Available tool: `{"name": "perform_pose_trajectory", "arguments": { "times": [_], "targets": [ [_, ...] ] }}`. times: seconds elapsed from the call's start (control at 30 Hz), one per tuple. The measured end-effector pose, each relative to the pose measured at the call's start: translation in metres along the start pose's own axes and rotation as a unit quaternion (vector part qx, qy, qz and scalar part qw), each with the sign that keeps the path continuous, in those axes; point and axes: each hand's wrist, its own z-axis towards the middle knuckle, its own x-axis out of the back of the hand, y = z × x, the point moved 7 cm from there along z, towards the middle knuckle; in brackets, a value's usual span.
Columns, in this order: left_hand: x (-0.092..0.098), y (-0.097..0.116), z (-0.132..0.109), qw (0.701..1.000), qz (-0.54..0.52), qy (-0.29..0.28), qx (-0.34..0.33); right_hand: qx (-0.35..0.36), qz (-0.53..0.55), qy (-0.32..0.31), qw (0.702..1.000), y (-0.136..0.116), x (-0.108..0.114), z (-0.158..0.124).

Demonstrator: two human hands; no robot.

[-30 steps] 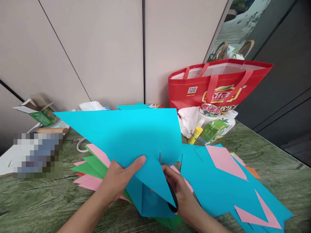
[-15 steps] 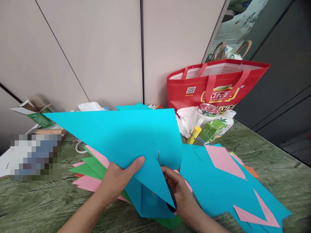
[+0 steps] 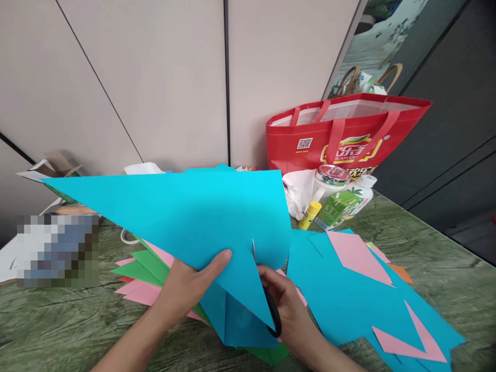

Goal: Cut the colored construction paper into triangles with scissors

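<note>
A large blue sheet of paper (image 3: 166, 206) is held up in front of me, its left end tapering to a point. My left hand (image 3: 194, 281) grips its lower edge, thumb on top and the other fingers hidden beneath. My right hand (image 3: 284, 297) is closed around the black-handled scissors (image 3: 274, 312). Only a bit of blade shows through a cut in the sheet, to the right of my left thumb. Beneath the sheet lies a stack of folded pink, green and blue paper (image 3: 149, 274).
On the right lie blue paper (image 3: 333, 289) and pink offcuts (image 3: 360, 256). Behind them stand a yellow glue stick (image 3: 310, 215), a green carton (image 3: 339, 209), a lidded jar (image 3: 331, 178) and a red bag (image 3: 294, 150). An opened box (image 3: 58, 165) sits at the back left.
The blue sheet's pointed left end has swung further left and now covers more of the opened box. Both hands stay in nearly the same place.
</note>
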Motion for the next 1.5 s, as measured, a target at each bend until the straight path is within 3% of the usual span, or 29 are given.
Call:
{"name": "perform_pose_trajectory", "arguments": {
  "times": [0.57, 0.97, 1.27, 1.5],
  "targets": [
    [0.0008, -0.0004, 0.0002, 1.0, 0.0, 0.005, 0.0, -0.02, 0.007, 0.024, 0.999, 0.0038, 0.002, 0.0005],
    [0.0001, 0.0002, -0.0009, 1.0, -0.007, -0.01, 0.008, -0.02, -0.021, 0.019, 0.999, 0.0012, 0.0015, 0.0002],
    [0.0019, -0.0021, -0.0018, 1.0, 0.001, 0.009, 0.011, -0.02, -0.03, 0.005, 0.999, 0.006, 0.0012, -0.0006],
    [0.0051, 0.0049, 0.0044, 0.991, -0.125, -0.038, 0.019, 0.015, -0.024, 0.032, 0.999, -0.0035, 0.0025, 0.001]
  ]
}}
